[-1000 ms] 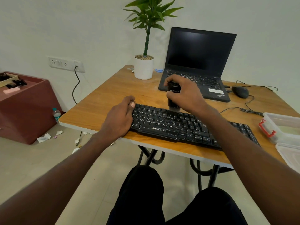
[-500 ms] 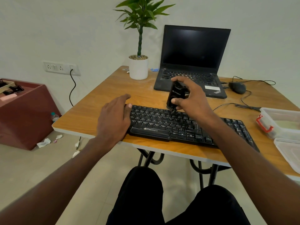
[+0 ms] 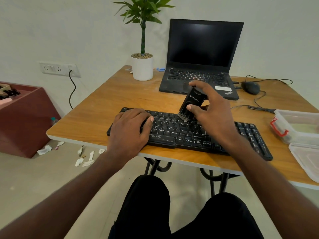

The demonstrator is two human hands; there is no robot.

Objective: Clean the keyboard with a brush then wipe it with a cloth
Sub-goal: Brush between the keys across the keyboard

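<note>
Black brush (image 3: pixel 190 105) in right hand (image 3: pixel 211 114) grip, bristles touching keyboard (image 3: pixel 181 133)

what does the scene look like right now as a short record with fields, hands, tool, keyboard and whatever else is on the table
left hand: left hand rests flat on the left end of the black Zebronics keyboard
right hand: right hand grips the black block-shaped brush
brush: tilted, bristles down on the upper key rows
surface: wooden table
behind: open black laptop, white potted plant, black mouse
right edge: clear plastic container with red clasp
cloth: not identifiable
</note>
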